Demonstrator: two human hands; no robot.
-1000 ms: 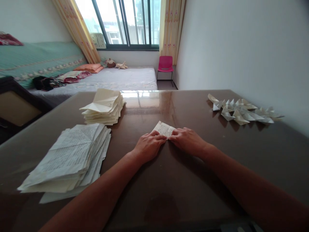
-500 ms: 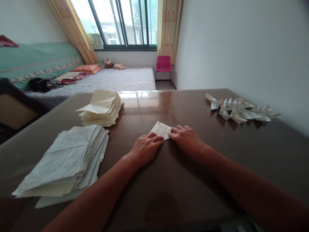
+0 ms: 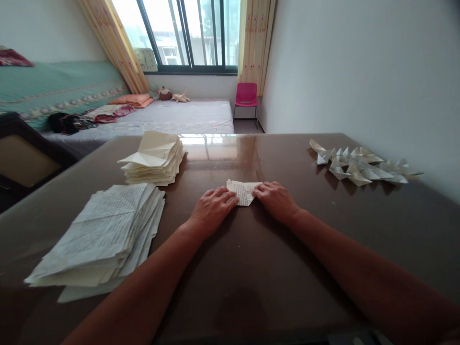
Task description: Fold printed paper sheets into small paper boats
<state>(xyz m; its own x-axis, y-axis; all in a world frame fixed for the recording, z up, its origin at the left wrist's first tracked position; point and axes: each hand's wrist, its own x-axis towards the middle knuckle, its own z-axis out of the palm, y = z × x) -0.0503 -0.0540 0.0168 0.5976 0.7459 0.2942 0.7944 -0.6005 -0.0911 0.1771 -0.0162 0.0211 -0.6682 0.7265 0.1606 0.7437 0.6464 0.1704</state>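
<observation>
A small folded sheet of paper (image 3: pixel 245 192), covered in writing, lies on the brown table between my hands. My left hand (image 3: pixel 212 206) has its fingers closed on the paper's left edge. At the right edge, my right hand (image 3: pixel 275 199) grips the same paper, its fingers bent together. The thumbs are mostly hidden. To the left of my left arm lies a stack of written sheets (image 3: pixel 104 225) with a crease across the top one.
Behind that stack stands a pile of cream folded papers (image 3: pixel 154 160). Several folded paper shapes (image 3: pixel 359 165) with pointed tips sit at the table's right, near the wall. Beyond the glossy table (image 3: pixel 223 268) are a bed (image 3: pixel 194 115) and a pink chair (image 3: pixel 247 96).
The folded paper has turned so that its top edge lies more level. My hands have shifted slightly with it and stand a little further apart. The view has moved slightly.
</observation>
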